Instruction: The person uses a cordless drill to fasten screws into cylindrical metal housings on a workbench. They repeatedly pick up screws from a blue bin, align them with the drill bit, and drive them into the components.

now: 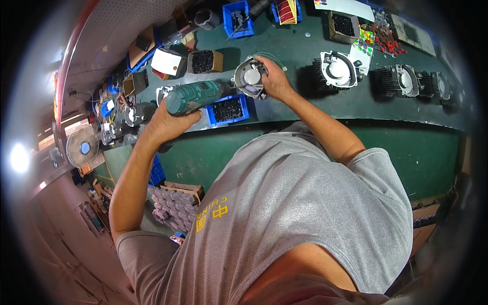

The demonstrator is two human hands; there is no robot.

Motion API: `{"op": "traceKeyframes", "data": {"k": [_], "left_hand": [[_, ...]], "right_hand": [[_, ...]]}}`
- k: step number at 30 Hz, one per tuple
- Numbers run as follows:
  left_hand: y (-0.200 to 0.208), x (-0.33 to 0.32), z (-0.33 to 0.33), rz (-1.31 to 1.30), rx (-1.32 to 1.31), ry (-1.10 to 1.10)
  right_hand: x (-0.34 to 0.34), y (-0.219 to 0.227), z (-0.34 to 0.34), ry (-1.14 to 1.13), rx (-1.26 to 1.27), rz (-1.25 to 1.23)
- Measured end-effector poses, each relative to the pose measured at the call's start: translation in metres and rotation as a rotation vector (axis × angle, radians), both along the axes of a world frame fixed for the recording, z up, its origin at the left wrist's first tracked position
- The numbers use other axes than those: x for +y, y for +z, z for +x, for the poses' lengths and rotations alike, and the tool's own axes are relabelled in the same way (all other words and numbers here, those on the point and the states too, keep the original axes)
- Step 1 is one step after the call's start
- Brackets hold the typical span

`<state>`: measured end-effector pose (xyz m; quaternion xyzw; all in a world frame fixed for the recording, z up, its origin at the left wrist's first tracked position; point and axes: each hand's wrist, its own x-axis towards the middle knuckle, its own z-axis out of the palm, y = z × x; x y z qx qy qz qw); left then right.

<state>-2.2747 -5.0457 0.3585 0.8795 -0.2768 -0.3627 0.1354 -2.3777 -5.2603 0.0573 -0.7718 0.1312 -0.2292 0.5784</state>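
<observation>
My left hand (170,124) is wrapped round the handle of a teal power driver (194,96), whose nose points right toward a round metal motor housing (250,77). My right hand (276,81) grips that housing at its right side, thumb and fingers on the rim. The housing stands over the green bench with its open, pale round inside facing me. A thin green wire (272,57) runs by it. Just below the driver's nose sits a blue bin (246,108) of small black parts. Whether the driver's tip touches the housing, I cannot tell.
More finned housings (339,69) stand on the right of the bench (300,43), with others at the left end. A cardboard box (218,62) of black parts, blue bins and red-tipped pieces (389,47) lie farther back. A fan (83,147) stands at left.
</observation>
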Motion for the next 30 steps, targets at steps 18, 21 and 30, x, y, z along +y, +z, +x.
{"op": "traceKeyframes", "data": {"k": [18,21,30], "left_hand": [[0.0034,0.0011,-0.0021,-0.049,0.037,-0.001],[0.0016,0.0029,-0.0001,-0.055,0.041,-0.006],[0.0064,0.0047,0.0020,-0.042,0.014,-0.024]], "right_hand": [[-0.0014,0.0038,0.0003,0.011,0.061,-0.011],[-0.0025,0.0031,0.0004,0.013,0.042,-0.031],[-0.0020,0.0005,0.0019,-0.009,-0.026,-0.017]]}}
